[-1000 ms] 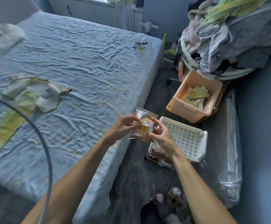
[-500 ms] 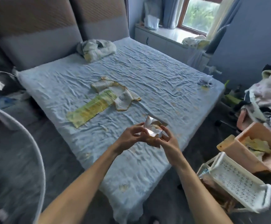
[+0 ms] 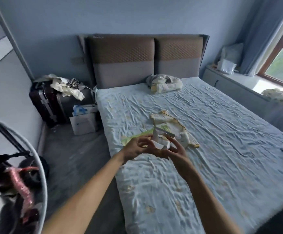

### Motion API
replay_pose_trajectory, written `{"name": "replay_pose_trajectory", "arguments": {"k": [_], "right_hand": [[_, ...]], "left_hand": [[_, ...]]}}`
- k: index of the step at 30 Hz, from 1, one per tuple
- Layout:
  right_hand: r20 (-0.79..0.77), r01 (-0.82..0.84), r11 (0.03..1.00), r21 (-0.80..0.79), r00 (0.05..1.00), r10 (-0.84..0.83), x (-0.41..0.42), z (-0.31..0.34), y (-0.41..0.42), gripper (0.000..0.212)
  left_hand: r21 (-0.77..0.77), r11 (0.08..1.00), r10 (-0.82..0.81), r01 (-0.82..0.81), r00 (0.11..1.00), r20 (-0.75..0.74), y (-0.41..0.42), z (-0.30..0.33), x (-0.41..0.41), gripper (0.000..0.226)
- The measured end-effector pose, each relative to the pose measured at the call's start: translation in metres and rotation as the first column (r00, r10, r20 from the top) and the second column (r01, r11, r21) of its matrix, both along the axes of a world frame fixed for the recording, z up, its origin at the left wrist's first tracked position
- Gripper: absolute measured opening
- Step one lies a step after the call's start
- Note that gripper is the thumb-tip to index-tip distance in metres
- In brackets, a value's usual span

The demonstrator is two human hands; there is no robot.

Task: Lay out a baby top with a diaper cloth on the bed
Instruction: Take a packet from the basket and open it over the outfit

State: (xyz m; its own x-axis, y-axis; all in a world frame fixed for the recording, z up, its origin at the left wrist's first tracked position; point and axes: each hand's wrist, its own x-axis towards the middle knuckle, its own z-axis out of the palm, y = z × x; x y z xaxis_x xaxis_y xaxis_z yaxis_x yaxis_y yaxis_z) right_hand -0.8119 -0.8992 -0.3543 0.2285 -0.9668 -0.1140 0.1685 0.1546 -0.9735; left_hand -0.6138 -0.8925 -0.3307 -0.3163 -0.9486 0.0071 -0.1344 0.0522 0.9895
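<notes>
— So, the left hand [image 3: 138,146]?
— Pinching a small crinkly packet [image 3: 161,140] from its left; the right hand [image 3: 176,152] grips the other side.
— And the baby top [image 3: 171,125]?
— Flat on the bed [image 3: 221,132] just beyond both hands, diaper cloth [image 3: 134,136] partly hidden behind the left.

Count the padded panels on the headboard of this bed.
2. The left panel sits behind the bare corner of the bed; the right panel sits behind the crumpled bundle by the headboard. None seems hidden.
</notes>
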Motion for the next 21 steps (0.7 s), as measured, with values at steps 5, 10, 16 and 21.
{"name": "replay_pose_trajectory", "arguments": {"k": [5, 10, 16, 21], "right_hand": [[-0.010, -0.078, 0.997, -0.009, 0.997, 0.078, 0.051, 0.006, -0.055, 0.059], [-0.044, -0.024, 1.000, -0.015, 0.999, 0.023, 0.107, -0.007, -0.111, 0.063], [-0.031, 0.082, 0.996, 0.035, 0.996, -0.081, 0.169, -0.018, -0.173, 0.062], [-0.063, 0.201, 0.979, 0.037, 0.978, -0.198, 0.178, -0.023, -0.214, 0.063]], "left_hand": [[0.010, 0.999, 0.035, -0.035, 0.999, -0.010, -0.044, -0.002, 0.060, 0.019], [0.007, 1.000, -0.014, 0.014, 0.999, -0.039, -0.110, -0.016, 0.117, 0.015], [0.064, 0.986, -0.146, 0.152, 0.985, -0.096, -0.200, -0.020, 0.177, 0.023], [0.104, 0.963, -0.243, 0.249, 0.968, -0.063, -0.269, -0.023, 0.181, 0.009]]}}
